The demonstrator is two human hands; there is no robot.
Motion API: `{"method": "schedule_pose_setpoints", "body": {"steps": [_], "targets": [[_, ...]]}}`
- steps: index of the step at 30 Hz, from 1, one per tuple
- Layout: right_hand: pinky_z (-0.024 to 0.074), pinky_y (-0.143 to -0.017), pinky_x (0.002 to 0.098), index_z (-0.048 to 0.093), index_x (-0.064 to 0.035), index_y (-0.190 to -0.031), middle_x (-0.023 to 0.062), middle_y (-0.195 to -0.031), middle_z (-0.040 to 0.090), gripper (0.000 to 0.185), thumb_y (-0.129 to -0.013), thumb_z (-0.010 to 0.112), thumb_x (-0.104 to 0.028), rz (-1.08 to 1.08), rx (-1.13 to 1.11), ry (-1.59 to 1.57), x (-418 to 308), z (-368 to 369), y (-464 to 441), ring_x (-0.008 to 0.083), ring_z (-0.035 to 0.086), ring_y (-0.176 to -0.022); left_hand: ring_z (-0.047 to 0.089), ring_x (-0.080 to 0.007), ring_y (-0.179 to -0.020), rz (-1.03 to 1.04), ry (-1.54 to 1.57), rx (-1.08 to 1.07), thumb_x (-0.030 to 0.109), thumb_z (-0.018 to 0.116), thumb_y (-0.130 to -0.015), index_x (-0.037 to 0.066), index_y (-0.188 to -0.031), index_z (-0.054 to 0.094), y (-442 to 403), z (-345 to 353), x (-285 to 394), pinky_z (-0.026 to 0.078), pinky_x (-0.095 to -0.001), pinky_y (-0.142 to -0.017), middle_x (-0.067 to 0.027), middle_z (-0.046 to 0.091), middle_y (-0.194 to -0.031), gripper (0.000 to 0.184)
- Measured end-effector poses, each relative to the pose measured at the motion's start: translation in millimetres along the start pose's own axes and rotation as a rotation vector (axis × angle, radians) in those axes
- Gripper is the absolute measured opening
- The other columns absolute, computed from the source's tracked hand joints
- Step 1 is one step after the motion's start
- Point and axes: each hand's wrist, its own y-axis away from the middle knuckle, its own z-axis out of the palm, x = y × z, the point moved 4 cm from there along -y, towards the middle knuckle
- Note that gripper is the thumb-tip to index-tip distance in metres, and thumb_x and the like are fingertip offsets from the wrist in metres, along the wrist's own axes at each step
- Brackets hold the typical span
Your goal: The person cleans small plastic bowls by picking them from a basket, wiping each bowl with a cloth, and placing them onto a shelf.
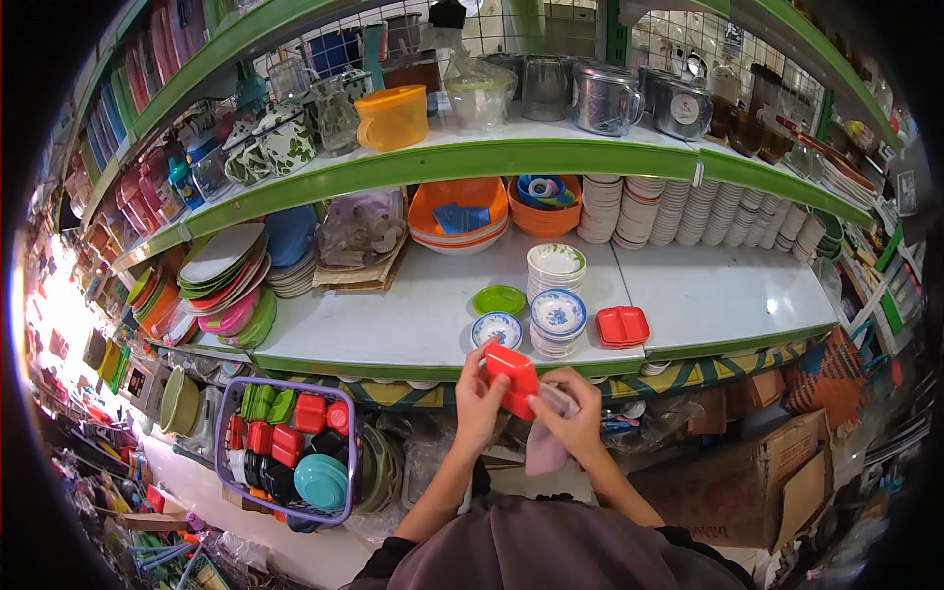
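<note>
My left hand (pixel 476 405) is closed on a small red sauce dish (pixel 513 374), held tilted in front of the shelf edge. A pale pink cloth (pixel 547 447) hangs from my right hand (pixel 575 418), whose fingers are closed on it and meet the dish's lower right side. Just beyond stand a stack of blue-patterned white bowls (pixel 558 317), a single blue-patterned bowl (pixel 496 331) and a green oval dish (pixel 500 300). Behind them rises a stack of green-rimmed bowls (pixel 556 264). Red divided dishes (pixel 622 325) are stacked to the right.
A purple basket (pixel 224 472) of coloured dishes stands at lower left. Orange bowls (pixel 458 221) and rows of stacked white cups (pixel 639 211) line the lower shelf's back. The upper shelf (pixel 472 162) with mugs overhangs it. Cardboard (pixel 737 482) leans at lower right.
</note>
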Motion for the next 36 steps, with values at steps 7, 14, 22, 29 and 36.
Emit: {"method": "schedule_pose_setpoints", "body": {"steps": [7, 14, 22, 29, 36], "targets": [[0.0441, -0.076, 0.0199, 0.061, 0.0001, -0.101, 0.0017, -0.089, 0.063, 0.021, -0.082, 0.07, -0.004, 0.284, 0.11, -0.305, 15.1, 3.7, 1.0, 0.0073, 0.058, -0.083, 0.055, -0.0243, -0.115, -0.173, 0.388, -0.032, 0.031, 0.043, -0.101, 0.01, -0.135, 0.037, 3.2, 3.4, -7.2, 0.046, -0.0377, -0.097, -0.0157, 0.054, -0.126, 0.041], [0.045, -0.083, 0.0245, 0.06, 0.0017, -0.107, 0.0065, -0.099, 0.062, 0.025, -0.083, 0.065, 0.001, 0.189, 0.158, -0.313, 6.8, 9.7, 4.0, 0.0101, 0.057, -0.094, 0.044, -0.039, -0.129, -0.288, 0.499, -0.036, 0.05, 0.031, -0.1, 0.012, -0.147, 0.023, 3.1, 13.8, -10.8, 0.039, -0.0493, -0.105, -0.0211, 0.047, -0.135, 0.061], [0.0501, -0.072, 0.0371, 0.069, -0.0079, -0.1, 0.0107, -0.1, 0.062, 0.038, -0.067, 0.062, 0.009, -0.411, -0.14, 0.453, -30.0, 7.7, -10.3, 0.0297, 0.059, -0.085, 0.047, -0.0323, -0.127, -0.165, 0.287, -0.112, 0.048, 0.024, -0.102, 0.01, -0.146, 0.026, -1.3, 10.7, -8.6, 0.043, -0.0431, -0.102, -0.0186, 0.046, -0.136, 0.058], [0.05, -0.075, 0.0392, 0.07, -0.0079, -0.097, 0.0105, -0.099, 0.061, 0.036, -0.066, 0.063, 0.008, -0.398, -0.107, 0.439, -18.5, 11.5, -17.1, 0.03, 0.061, -0.087, 0.051, -0.0355, -0.122, -0.154, 0.342, -0.017, 0.061, 0.021, -0.097, 0.011, -0.143, 0.028, 2.2, 12.2, -7.6, 0.043, -0.0463, -0.102, -0.0202, 0.048, -0.133, 0.068], [0.0466, -0.084, 0.0417, 0.067, -0.007, -0.098, 0.0109, -0.106, 0.06, 0.033, -0.068, 0.059, 0.005, -0.499, -0.101, 0.521, -28.8, 26.5, -3.5, 0.0314, 0.056, -0.096, 0.052, -0.0343, -0.121, -0.157, 0.416, -0.022, 0.062, 0.019, -0.097, 0.011, -0.138, 0.033, 4.1, 9.4, -3.8, 0.044, -0.0447, -0.1, -0.019, 0.05, -0.13, 0.067]]}}
